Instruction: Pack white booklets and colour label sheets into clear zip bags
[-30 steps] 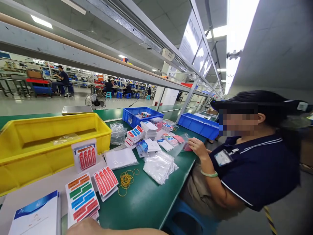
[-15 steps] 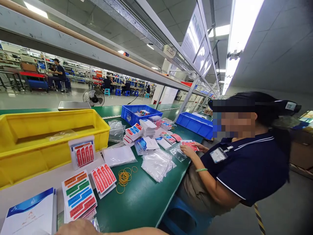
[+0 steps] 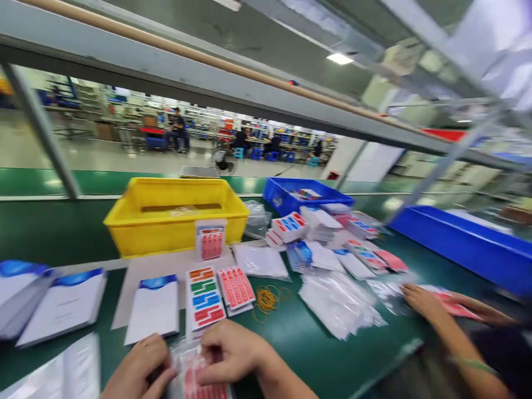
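Observation:
My left hand (image 3: 143,366) is closed at the near edge of the table, its fingers at the left side of a clear plastic bag (image 3: 180,354). Red-printed label sheets (image 3: 208,388) show in or under the bag; blur hides which. Over them, my right hand (image 3: 239,352) bends its fingers and thumb together at the bag. Just beyond lies a stack of multicoloured label sheets (image 3: 205,296), with red label sheets (image 3: 236,288) to its right. A white booklet with a blue top (image 3: 153,310) lies beyond my left hand.
A yellow bin (image 3: 178,230) stands behind, with blue bins (image 3: 307,194) farther right. Rubber bands (image 3: 266,299) and clear bags (image 3: 336,302) lie to the right. More booklets (image 3: 64,307) and bags (image 3: 62,371) are at left. A co-worker's hands (image 3: 428,305) hold red sheets at far right.
My view has swung left, away from the co-worker. Both my hands now show at the plastic bag; earlier only part of a hand and forearm showed at the bottom edge.

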`<state>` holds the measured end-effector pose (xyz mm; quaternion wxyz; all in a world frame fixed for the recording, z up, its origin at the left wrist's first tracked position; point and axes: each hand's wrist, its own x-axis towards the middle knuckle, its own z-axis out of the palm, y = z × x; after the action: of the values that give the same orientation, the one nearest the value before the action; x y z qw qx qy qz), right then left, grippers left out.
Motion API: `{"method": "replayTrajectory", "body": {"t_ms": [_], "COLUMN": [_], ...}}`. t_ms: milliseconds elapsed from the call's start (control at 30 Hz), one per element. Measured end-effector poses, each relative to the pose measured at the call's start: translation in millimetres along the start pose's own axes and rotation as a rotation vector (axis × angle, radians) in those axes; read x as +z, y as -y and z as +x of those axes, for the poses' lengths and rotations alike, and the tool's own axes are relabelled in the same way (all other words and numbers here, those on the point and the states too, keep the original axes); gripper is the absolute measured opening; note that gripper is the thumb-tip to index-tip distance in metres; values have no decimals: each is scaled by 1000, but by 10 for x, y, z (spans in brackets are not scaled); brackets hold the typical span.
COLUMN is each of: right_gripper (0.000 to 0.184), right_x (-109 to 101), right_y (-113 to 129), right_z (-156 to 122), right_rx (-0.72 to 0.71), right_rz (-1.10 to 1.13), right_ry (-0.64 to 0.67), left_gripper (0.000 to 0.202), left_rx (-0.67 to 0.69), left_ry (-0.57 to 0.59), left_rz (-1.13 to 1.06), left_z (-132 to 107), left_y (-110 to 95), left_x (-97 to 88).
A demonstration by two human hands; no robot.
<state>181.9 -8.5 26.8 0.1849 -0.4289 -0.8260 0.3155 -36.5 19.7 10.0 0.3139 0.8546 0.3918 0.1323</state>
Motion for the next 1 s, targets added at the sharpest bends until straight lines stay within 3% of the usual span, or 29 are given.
{"method": "replayTrajectory", "body": {"t_ms": [167, 333, 400, 500, 567, 633, 700, 800, 900, 1000], "right_gripper": [28, 19, 25, 55, 49, 26, 10, 19, 24, 20], "right_x": [-32, 104, 185, 304, 366, 396, 377, 246, 40, -157], "right_y": [39, 104, 117, 148, 173, 186, 179, 159, 203, 311], "right_z": [64, 392, 567, 795, 892, 937, 934, 846, 646, 389], "right_rx": [-140, -152, -168, -147, -100, -71, -100, -209, -307, -386], "right_rz": [71, -185, -326, -498, -570, -604, -600, -569, -513, -435], "right_ry": [-129, -316, -295, -199, -132, -106, -146, -334, -493, -374], "left_gripper": [17, 14, 13, 12, 16, 24, 34, 53, 80, 78], "left_rx": [-98, -87, -78, -56, -45, -44, -52, -97, -238, -368], "left_ry": [20, 69, 91, 112, 133, 138, 112, 32, -129, -225], "left_rz": [-67, -329, -415, -473, -519, -572, -632, -770, -1170, -1614], "left_z": [-48, -49, -57, -71, -80, -85, -79, -36, 34, 79], "left_y": [-230, -198, -181, -167, -165, -166, -169, -166, -154, -150], "left_x": [-95, 0, 40, 61, 57, 56, 70, 123, 173, 189]}}
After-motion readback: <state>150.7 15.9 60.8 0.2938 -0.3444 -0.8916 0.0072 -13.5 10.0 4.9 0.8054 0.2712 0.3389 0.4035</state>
